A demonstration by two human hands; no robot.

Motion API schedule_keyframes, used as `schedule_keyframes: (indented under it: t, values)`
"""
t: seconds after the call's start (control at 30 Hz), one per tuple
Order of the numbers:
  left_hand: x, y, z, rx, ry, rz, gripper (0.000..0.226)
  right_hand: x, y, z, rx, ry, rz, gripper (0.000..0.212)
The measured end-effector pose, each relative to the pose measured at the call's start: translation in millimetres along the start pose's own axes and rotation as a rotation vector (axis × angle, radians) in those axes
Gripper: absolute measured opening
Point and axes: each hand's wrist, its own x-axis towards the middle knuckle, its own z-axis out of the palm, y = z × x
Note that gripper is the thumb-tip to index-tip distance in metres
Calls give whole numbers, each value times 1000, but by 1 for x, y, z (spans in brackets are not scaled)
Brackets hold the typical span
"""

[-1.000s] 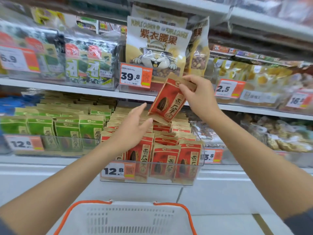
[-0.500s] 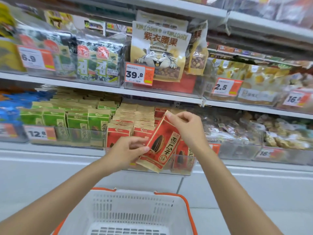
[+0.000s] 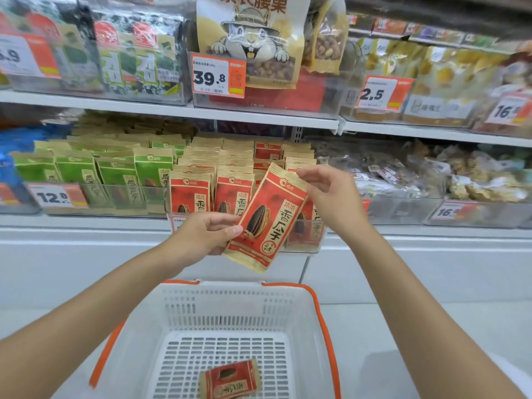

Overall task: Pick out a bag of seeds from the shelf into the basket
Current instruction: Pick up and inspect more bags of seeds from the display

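A red and tan bag of seeds [image 3: 266, 217] hangs tilted in front of the lower shelf, above the basket. My left hand [image 3: 205, 234] grips its lower left edge, thumb on the front. My right hand [image 3: 328, 194] pinches its top right corner with the fingertips. Below stands the white basket [image 3: 305, 318] with orange handles. Another red seed bag [image 3: 230, 381] lies flat on the basket's floor. Several more red seed bags [image 3: 190, 194] stand in a clear bin on the lower shelf behind my hands.
Green seed bags [image 3: 115, 174] fill the bin to the left, behind a 12.8 price tag [image 3: 54, 197]. Clear packets of snacks [image 3: 403, 177] lie to the right. The upper shelf holds seaweed packs [image 3: 138, 61] and a cashew bag [image 3: 253, 38].
The bag came down from in front of the upper shelf to just above the basket. My left hand took hold of its lower edge. The view tipped down, showing the basket's inside.
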Motion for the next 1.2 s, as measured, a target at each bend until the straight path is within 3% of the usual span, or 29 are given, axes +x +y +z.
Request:
schedule_keyframes:
  t: [0.17,0.27,0.37,0.47,0.67,0.87,1.0,1.2]
  values:
    - [-5,-2,3,-124,61,-17,34,-10,0,4,-74,64,26,54]
    - [-7,4,6,-291,108,2,31,-19,-6,12,-111,-70,58,71]
    - [-8,11,10,-409,118,36,33,-31,-9,31,-300,-230,74,91]
    - [-8,15,10,-455,108,56,36,-39,-9,47,-382,-262,41,84]
    - [-7,14,4,-463,120,82,35,-28,-7,40,-133,-333,85,56]
    - [-8,17,-1,-347,179,103,27,-22,-9,24,114,-444,164,76]
    - [-10,21,1,-343,210,104,33,-26,-13,19,252,-515,172,63]
    - [-18,27,8,-385,-31,129,56,-30,-14,28,255,-567,106,64]
